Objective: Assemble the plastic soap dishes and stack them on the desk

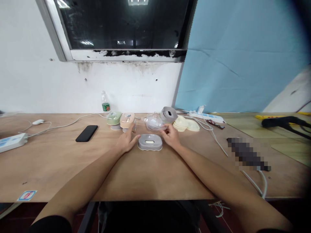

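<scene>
My left hand (pixel 126 139) rests on the table with its fingers apart, holding nothing. Its fingertips are close to a pink oval box (pixel 127 119), and a green oval box (pixel 114 118) stands left of that. Between my hands lies a grey oval piece (pixel 150 146) with a slot in its top and a wavy pale lower edge. My right hand (pixel 171 136) pinches the near edge of a clear plastic piece (pixel 153 121), one of a small cluster. Behind it are stacked grey parts (pixel 168 111). Cream-coloured flat parts (pixel 187 124) lie to the right.
A black phone (pixel 86 133) lies to the left, near a white power strip (pixel 12 142). A bottle (pixel 105 103) stands by the wall. Another power strip (pixel 209 117) and white cables (pixel 216 139) run along the right. A blurred-out dark object (pixel 247 153) is at far right.
</scene>
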The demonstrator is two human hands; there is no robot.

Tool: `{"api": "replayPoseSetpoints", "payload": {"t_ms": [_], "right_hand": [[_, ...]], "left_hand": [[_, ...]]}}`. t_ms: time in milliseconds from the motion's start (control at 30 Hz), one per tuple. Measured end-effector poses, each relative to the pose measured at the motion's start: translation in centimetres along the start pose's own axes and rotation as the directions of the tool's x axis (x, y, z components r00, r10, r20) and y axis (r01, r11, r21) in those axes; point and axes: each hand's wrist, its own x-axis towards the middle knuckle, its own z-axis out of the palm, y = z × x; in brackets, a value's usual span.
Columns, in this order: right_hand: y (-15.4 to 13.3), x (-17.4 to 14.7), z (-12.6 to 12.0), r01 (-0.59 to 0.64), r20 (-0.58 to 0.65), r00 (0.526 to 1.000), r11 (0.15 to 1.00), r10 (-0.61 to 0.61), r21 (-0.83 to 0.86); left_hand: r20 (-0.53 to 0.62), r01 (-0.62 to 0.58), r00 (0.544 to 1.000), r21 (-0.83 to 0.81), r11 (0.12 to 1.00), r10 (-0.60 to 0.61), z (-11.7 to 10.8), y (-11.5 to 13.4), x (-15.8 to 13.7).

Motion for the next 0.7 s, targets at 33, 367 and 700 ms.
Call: {"api": "replayPoseSetpoints", "payload": {"t_ms": [33, 367, 700], "right_hand": [[-0.3, -0.2, -0.1, 0.033, 0.043, 0.999, 0.999, -0.033, -0.002], [-0.4, 0.3, -0.3, 0.062, 0.281, 0.959, 0.992, -0.029, -0.108], [1.7, 1.5, -0.8, -0.055, 0.649, 0.757, 0.998, 0.069, -0.041]], "left_hand": [[-0.044, -0.037, 0.998, -0.017, 0.999, 0.036, 0.0, 0.0, 0.0], [-0.069, 0.066, 0.996, 0.025, 0.997, -0.065, 0.2, 0.5, 0.2], [0.139, 0.073, 0.986, 0.169, 0.983, -0.097, 0.4, 0.7, 0.4]]}}
